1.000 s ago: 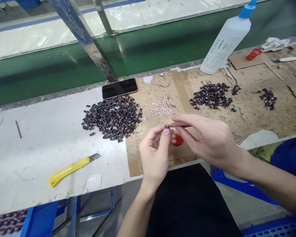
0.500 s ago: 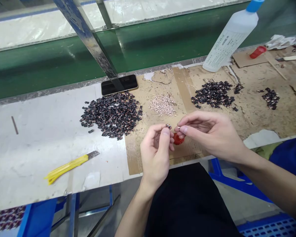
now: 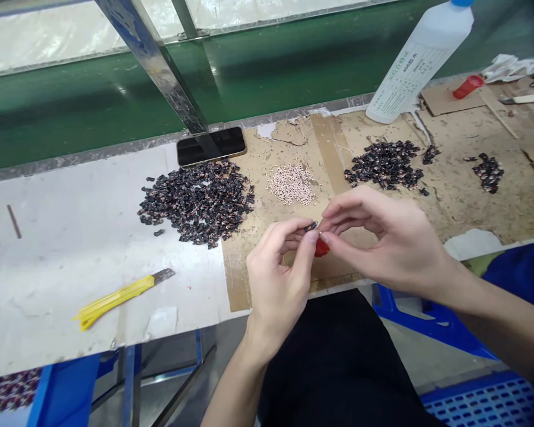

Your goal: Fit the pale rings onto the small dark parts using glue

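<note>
My left hand [image 3: 287, 258] pinches a small black piece [image 3: 310, 226] between thumb and forefinger. Close against it, my right hand [image 3: 374, 237] has thumb and fingertips pinched on a tiny pale bit [image 3: 320, 233], too small to name, which meets the black piece or nearly so. Below the fingertips is a red cap [image 3: 322, 247], partly covered by the hands. Beyond them lies a pile of tiny pinkish pieces [image 3: 291, 184]. A large heap of small black pieces [image 3: 200, 201] is at the left, and a second black heap [image 3: 385, 165] is at the right.
A yellow utility knife [image 3: 115, 301] with its blade out lies at the left. Behind the large heap is a phone [image 3: 212, 146]. A white bottle [image 3: 420, 62] stands at the back right, near a red cup [image 3: 468, 86] and a white-handled knife [image 3: 525, 99]. A smaller black pile [image 3: 488, 172] is far right.
My hands have come together, bringing the tiny pale bit up to the black piece; a gap was between them before. The whole view has shifted slightly.
</note>
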A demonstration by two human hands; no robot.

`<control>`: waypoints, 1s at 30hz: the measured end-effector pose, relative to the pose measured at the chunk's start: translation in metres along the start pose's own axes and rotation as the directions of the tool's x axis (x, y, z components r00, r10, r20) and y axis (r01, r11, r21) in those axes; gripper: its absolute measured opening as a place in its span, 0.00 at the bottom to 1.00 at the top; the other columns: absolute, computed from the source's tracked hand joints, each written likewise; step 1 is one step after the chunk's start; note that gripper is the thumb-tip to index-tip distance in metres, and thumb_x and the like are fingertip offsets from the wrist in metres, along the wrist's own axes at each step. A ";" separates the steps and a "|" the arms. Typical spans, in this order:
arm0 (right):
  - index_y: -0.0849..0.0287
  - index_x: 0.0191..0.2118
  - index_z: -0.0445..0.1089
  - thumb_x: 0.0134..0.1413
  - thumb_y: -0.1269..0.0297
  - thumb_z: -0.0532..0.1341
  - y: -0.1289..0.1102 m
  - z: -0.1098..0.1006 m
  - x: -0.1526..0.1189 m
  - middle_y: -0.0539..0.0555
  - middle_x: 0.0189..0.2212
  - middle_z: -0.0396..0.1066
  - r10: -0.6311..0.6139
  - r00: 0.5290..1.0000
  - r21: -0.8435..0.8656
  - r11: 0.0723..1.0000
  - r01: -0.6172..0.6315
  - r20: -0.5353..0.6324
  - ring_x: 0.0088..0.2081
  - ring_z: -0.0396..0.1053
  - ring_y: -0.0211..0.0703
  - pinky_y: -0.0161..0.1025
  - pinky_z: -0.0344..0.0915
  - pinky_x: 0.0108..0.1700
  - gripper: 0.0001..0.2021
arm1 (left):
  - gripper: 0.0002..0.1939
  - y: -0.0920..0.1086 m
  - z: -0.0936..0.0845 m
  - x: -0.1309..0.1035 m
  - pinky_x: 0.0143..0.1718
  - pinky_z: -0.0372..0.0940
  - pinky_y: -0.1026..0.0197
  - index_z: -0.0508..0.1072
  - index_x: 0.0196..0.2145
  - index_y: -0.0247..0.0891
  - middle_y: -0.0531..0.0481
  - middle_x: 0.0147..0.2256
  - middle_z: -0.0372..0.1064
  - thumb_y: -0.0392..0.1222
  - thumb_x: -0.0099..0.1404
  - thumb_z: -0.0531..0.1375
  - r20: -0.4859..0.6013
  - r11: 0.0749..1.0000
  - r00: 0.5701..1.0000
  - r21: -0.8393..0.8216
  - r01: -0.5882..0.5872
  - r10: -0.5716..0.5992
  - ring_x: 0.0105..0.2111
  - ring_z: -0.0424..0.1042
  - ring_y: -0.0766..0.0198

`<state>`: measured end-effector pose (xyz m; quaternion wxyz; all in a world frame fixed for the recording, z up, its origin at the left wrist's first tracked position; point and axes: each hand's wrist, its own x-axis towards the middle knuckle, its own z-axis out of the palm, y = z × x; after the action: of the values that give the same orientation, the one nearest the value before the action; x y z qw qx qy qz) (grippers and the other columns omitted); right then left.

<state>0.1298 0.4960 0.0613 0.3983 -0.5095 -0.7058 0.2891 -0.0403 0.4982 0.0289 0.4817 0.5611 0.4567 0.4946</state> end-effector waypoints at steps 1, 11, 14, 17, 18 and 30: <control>0.56 0.47 0.70 0.57 0.75 0.65 -0.001 -0.002 0.001 0.49 0.36 0.79 -0.032 0.999 -0.062 0.998 0.033 0.022 0.37 0.80 0.40 0.35 0.79 0.42 0.13 | 0.06 0.000 -0.001 0.000 0.40 0.75 0.67 0.78 0.45 0.40 0.50 0.39 0.78 0.36 0.70 0.65 0.003 0.998 0.999 0.045 -0.045 0.044 0.35 0.79 0.68; 0.61 0.47 0.70 0.63 0.74 0.62 -0.010 -0.005 0.000 0.54 0.38 0.80 -0.178 0.981 -0.382 0.904 0.193 0.074 0.35 0.80 0.43 0.38 0.75 0.35 0.08 | 0.09 -0.003 0.004 -0.003 0.45 0.75 0.66 0.74 0.49 0.37 0.47 0.45 0.79 0.32 0.72 0.61 0.030 0.932 0.972 0.281 -0.230 0.231 0.42 0.80 0.66; 0.58 0.47 0.72 0.62 0.75 0.64 -0.005 0.001 -0.006 0.51 0.38 0.80 -0.170 0.985 -0.339 0.928 0.158 -0.007 0.37 0.80 0.42 0.37 0.76 0.40 0.10 | 0.09 -0.005 0.010 -0.007 0.44 0.75 0.65 0.73 0.49 0.39 0.48 0.44 0.78 0.34 0.73 0.60 -0.022 0.976 0.989 0.165 -0.139 0.145 0.41 0.80 0.66; 0.54 0.46 0.75 0.59 0.75 0.67 0.003 0.008 -0.012 0.48 0.39 0.80 -0.098 0.988 -0.121 0.989 0.084 -0.121 0.37 0.79 0.39 0.36 0.77 0.45 0.12 | 0.07 -0.003 0.017 -0.010 0.42 0.75 0.67 0.72 0.49 0.41 0.50 0.41 0.77 0.36 0.74 0.60 -0.058 0.998 0.998 -0.056 -0.025 0.022 0.39 0.79 0.68; 0.53 0.46 0.76 0.59 0.74 0.68 0.006 0.010 -0.014 0.48 0.39 0.80 -0.057 0.988 -0.016 0.998 0.055 -0.145 0.38 0.79 0.39 0.37 0.77 0.45 0.12 | 0.06 -0.001 0.019 -0.011 0.41 0.74 0.68 0.72 0.48 0.41 0.51 0.40 0.77 0.36 0.74 0.60 -0.060 0.991 0.998 -0.132 0.024 -0.033 0.38 0.79 0.68; 0.54 0.40 0.78 0.58 0.72 0.68 0.020 0.003 -0.018 0.56 0.44 0.77 0.002 0.998 0.253 0.967 0.013 -0.057 0.44 0.77 0.45 0.43 0.77 0.47 0.06 | 0.03 0.014 0.018 -0.008 0.30 0.70 0.72 0.75 0.41 0.38 0.54 0.28 0.73 0.38 0.69 0.64 0.139 0.814 0.920 -0.431 0.389 -0.366 0.26 0.71 0.72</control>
<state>0.1402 0.4849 0.0387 0.4806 -0.4603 -0.6531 0.3614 -0.0223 0.4871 0.0410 0.6979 0.3445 0.4194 0.4673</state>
